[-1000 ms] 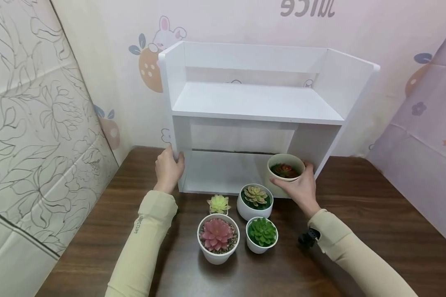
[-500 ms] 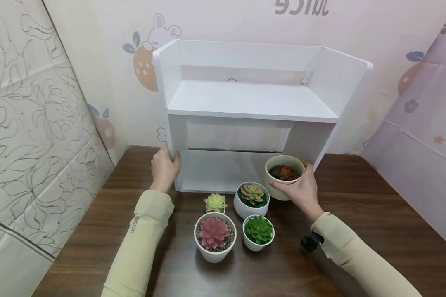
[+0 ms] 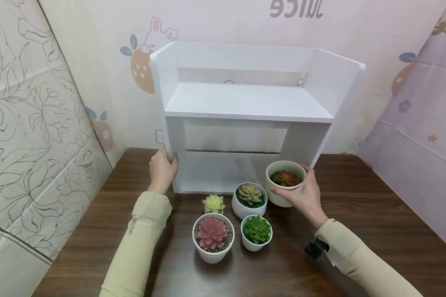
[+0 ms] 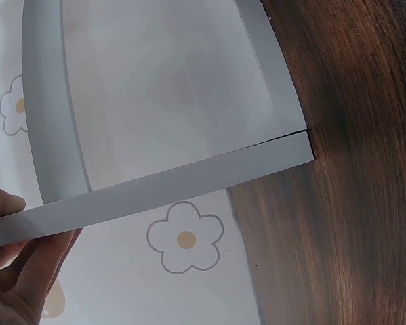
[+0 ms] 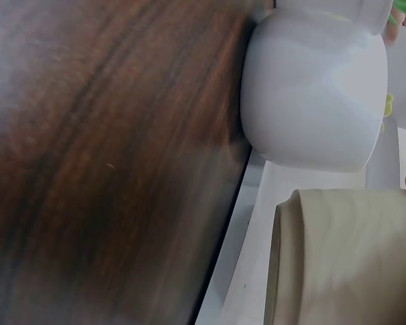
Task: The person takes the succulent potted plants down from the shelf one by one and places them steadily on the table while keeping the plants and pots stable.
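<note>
My left hand (image 3: 162,170) grips the left side panel of a white two-tier shelf (image 3: 230,101), thumb on one face and fingers on the other, as the left wrist view also shows. My right hand (image 3: 305,196) holds a cream pot (image 3: 278,194) with a red succulent (image 3: 285,178) by its right side, thumb across the front. That pot overlaps the front right of the shelf's bottom board (image 3: 215,171). Close to its left stands a round white pot (image 3: 249,209) with a pale green succulent (image 3: 250,194). Its smooth wall fills the top of the right wrist view.
Before the shelf, on the dark wood table (image 3: 282,272), stand a small yellow-green succulent (image 3: 213,203), a pink succulent (image 3: 212,234) in a white pot and a bright green succulent (image 3: 257,229). A patterned wall (image 3: 134,119) rises behind the shelf.
The cream pot has come forward in my right hand, from within the shelf's lower right end to its front edge. My left hand stays on the side panel. The head view has shifted slightly.
</note>
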Motion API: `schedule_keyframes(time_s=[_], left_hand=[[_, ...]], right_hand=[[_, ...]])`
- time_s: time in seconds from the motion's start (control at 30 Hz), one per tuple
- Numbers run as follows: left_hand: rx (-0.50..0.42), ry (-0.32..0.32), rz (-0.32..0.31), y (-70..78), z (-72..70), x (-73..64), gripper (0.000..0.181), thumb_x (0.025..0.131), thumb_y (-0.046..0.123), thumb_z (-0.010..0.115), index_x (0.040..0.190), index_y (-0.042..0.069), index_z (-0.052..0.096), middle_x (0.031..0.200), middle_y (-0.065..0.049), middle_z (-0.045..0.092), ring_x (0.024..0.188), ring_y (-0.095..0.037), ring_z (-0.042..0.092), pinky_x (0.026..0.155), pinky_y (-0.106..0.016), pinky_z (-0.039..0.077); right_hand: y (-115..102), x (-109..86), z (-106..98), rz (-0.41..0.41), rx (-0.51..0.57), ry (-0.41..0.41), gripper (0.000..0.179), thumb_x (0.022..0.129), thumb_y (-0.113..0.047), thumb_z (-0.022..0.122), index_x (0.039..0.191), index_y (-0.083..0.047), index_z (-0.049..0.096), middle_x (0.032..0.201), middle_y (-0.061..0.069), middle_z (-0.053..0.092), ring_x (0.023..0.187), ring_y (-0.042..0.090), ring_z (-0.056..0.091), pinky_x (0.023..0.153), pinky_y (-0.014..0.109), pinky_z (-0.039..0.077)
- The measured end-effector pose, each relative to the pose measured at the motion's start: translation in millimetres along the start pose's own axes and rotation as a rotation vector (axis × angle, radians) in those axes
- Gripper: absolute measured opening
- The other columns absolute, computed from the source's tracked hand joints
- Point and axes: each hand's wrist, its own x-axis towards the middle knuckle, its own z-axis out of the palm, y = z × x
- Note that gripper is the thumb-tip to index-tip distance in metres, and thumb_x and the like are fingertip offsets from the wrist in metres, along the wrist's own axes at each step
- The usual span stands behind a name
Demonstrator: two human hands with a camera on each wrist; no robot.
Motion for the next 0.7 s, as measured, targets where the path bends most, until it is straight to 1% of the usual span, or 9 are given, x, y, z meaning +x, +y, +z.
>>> schedule_keyframes(time_s=[0.3, 0.47, 0.7], left_hand=[[0.009, 0.015, 0.019, -1.5, 0.3, -1.2, 0.03, 0.094, 0.012, 0.054, 0.118, -0.005, 0.058, 0.117, -0.028, 0.063, 0.101, -0.044, 0.065, 0.081, -0.054, 0.054], [0.007, 0.011, 0.014, -1.4, 1.2, -2.2, 0.03, 0.094, 0.012, 0.053, 0.118, -0.005, 0.058, 0.117, -0.028, 0.063, 0.101, -0.044, 0.065, 0.081, -0.054, 0.054], [0.006, 0.011, 0.002, 1.1, 0.2, -1.5, 0.031, 0.095, 0.013, 0.053, 0.12, -0.004, 0.057, 0.119, -0.027, 0.063, 0.104, -0.044, 0.064, 0.082, -0.054, 0.054]], right_hand=[[5, -12.7, -4, 0.0, 0.0, -0.027, 0.107, 0.064, -0.037, 0.088, 0.142, 0.002, 0.025, 0.132, 0.024, 0.046, 0.117, 0.038, 0.048, 0.094, 0.054, 0.04], [6, -19.3, -8, 0.004, -0.004, -0.042, 0.108, 0.064, -0.038, 0.088, 0.143, 0.001, 0.025, 0.133, 0.023, 0.046, 0.117, 0.038, 0.048, 0.093, 0.054, 0.041], [4, -25.3, -12, -0.027, -0.016, -0.051, 0.107, 0.065, -0.037, 0.088, 0.143, 0.002, 0.025, 0.134, 0.023, 0.045, 0.116, 0.038, 0.049, 0.092, 0.056, 0.042]])
